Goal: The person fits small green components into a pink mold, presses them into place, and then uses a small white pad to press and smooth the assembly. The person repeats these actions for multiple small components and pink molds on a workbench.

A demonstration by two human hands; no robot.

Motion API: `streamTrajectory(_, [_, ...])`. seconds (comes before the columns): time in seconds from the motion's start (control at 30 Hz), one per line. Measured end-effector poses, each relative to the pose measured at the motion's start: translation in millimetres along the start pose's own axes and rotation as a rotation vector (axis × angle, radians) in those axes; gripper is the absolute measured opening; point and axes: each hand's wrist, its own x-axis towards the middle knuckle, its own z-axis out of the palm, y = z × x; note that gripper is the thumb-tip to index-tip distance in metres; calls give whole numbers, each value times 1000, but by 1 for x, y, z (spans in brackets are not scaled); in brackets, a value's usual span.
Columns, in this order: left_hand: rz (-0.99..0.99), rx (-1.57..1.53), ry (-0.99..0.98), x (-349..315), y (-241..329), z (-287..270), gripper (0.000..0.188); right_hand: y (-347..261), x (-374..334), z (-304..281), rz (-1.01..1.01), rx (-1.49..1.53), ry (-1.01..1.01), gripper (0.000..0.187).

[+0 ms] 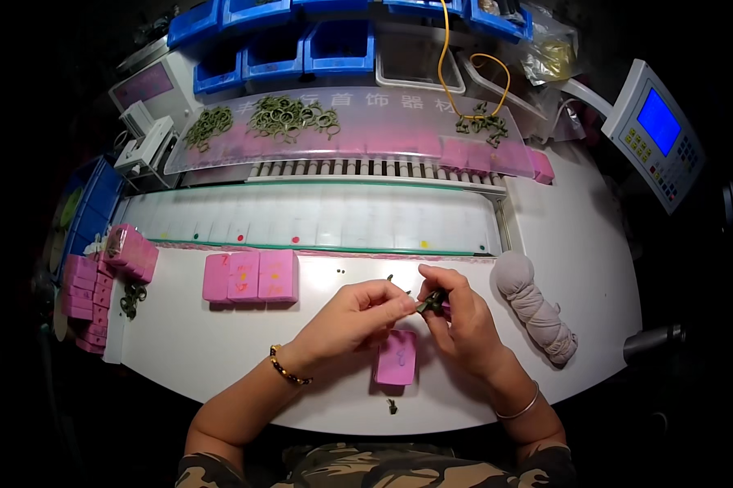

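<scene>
Above the white table, my left hand (365,313) is closed, its thumb and forefinger pinching the near end of a small dark green piece (433,302). My right hand (469,327) curls around the other end of that piece; a bit of pink shows by its fingers, and I cannot make out what it belongs to. Just below and between the hands lies a pink block (396,358) with a pen mark on top. Closer to the table's front edge is a tiny green branched piece (392,406).
Three pink blocks (251,276) stand left of my hands, with more pink blocks (90,297) stacked farther left. Rolled grey cloth (536,309) lies right. Beyond a conveyor belt (318,213), a translucent sheet (383,122) carries green rings (289,118). A control panel (655,134) stands far right.
</scene>
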Motion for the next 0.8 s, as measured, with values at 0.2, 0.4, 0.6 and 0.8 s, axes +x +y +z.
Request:
streamTrajectory(0.2, [50, 164, -28, 1, 0, 5, 18, 0, -1, 5, -118, -157, -8, 52])
streamTrajectory(0.4, [177, 189, 36, 2, -5, 4, 14, -6, 0, 6, -50, -141, 24, 55])
streamTrajectory(0.6, [326, 364, 201, 2, -13, -2, 13, -9, 4, -14, 387, 261, 62, 41])
streamTrajectory(0.8, [619, 550, 307, 4, -17, -2, 16, -6, 2, -18, 537, 673, -48, 24])
